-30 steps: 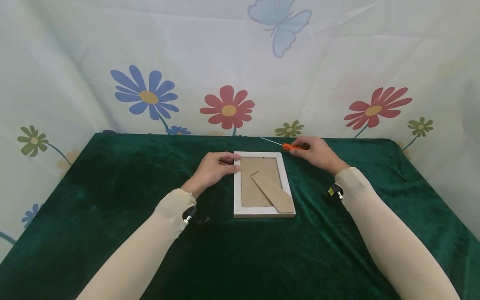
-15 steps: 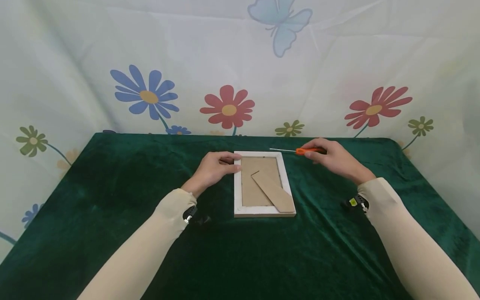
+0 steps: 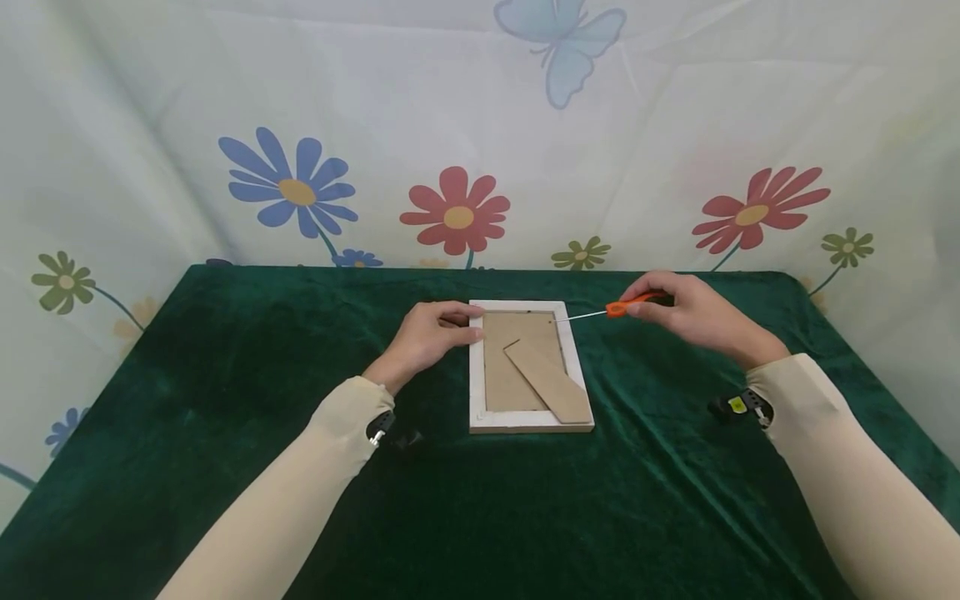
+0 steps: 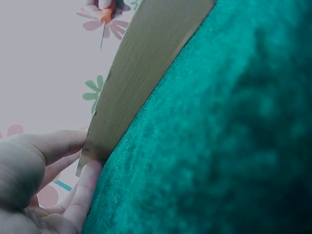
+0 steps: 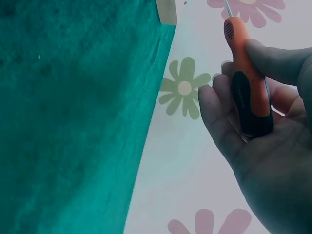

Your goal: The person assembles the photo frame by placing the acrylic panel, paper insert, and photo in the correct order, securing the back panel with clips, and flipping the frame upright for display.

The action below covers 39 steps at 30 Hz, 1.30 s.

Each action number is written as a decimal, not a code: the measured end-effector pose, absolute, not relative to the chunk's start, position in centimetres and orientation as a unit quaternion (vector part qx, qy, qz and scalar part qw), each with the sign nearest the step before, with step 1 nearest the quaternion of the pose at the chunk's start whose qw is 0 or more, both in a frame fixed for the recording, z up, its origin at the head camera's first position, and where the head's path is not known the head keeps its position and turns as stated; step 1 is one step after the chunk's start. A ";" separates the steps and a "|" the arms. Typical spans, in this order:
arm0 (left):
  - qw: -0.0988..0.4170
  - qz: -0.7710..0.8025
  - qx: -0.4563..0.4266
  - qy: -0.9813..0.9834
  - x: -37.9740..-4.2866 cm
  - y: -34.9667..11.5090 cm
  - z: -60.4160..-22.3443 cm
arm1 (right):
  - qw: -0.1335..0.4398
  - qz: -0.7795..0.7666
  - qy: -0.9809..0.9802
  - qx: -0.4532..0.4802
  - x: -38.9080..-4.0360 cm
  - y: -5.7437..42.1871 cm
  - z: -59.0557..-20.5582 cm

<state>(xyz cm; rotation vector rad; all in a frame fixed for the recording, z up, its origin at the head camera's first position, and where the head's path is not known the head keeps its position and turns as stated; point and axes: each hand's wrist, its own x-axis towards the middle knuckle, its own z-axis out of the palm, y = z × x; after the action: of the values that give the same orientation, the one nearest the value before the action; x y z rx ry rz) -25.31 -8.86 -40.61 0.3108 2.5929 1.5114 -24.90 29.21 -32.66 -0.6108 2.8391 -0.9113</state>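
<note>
A picture frame [image 3: 477, 375] lies back up on the green cloth, with a white border, a brown backboard [image 3: 517, 325] and a slanted stand leg [image 3: 551, 387]. My left hand [image 3: 427, 333] holds its left edge, thumb and fingers at the white border. The left wrist view shows the frame's wooden side [image 4: 141, 63] between that hand's fingertips. In my right hand [image 3: 697, 317] is a screwdriver [image 3: 617, 309] with an orange and black handle [image 5: 248, 78]. Its thin metal shaft points left, and the tip appears over the backboard's upper right corner; contact cannot be told.
Green velvet cloth [image 3: 247, 400] covers the table. Behind it hangs a white curtain [image 3: 405, 100] printed with flowers and a butterfly. A small dark device [image 3: 738, 406] sits at the right wrist, another [image 3: 380, 425] at the left.
My right hand has moved right with the screwdriver, and the shaft has swung from beyond the frame's far edge to its upper right corner. The left hand and the picture frame have stayed put.
</note>
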 end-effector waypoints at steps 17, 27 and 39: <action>0.060 0.502 0.098 0.857 -25.4 -8.9 -40.7 | 0.051 -0.242 0.941 -0.230 -24.1 29.8 -31.0; 0.060 0.500 0.101 0.858 -25.3 -8.8 -40.6 | 0.056 -0.223 0.941 -0.249 -24.2 29.5 -31.1; 0.056 0.499 0.105 0.858 -25.2 -8.8 -40.6 | 0.055 -0.209 0.936 -0.277 -24.4 29.2 -30.7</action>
<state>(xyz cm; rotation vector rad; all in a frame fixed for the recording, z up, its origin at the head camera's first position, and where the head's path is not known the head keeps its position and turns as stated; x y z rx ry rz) -25.24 -8.78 -40.58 0.3192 2.6041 1.5152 -24.40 29.16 -30.67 -0.8406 2.8434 -0.6342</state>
